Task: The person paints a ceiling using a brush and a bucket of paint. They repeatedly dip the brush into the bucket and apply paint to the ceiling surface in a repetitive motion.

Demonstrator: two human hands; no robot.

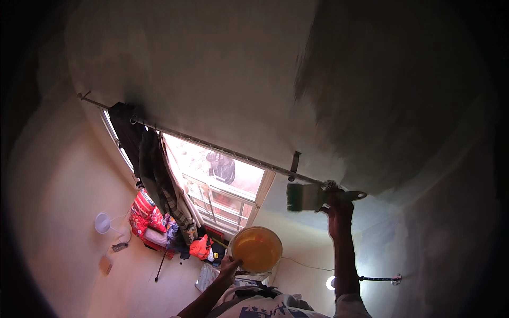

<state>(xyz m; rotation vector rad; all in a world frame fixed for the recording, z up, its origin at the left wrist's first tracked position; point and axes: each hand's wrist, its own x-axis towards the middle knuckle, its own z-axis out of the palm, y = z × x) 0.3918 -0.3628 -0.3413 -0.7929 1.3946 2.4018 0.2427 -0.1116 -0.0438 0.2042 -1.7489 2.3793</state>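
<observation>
My right hand [339, 205] is raised high, its fingers closed round the handle of a wide, flat paintbrush [305, 197]. The bristles are dark at the tip and point left, while the end of the handle sticks out to the right of my fist. Lower down, my left hand [228, 267] grips the side of a round bucket [258, 249] in front of my chest. Its inside looks amber; how full it is I cannot tell. Overhead, the ceiling [212, 58] is pale on the left, with a darker brushed patch [382, 85] on the right.
A curtain rod [222, 148] runs beside the brush, held by a bracket [295, 161]. Dark curtains [154, 159] hang from it by a bright window [217, 175], where a dark figure shows. Clothes and bedding [151, 220] are piled below. A lit lamp [331, 282] glows near my right forearm.
</observation>
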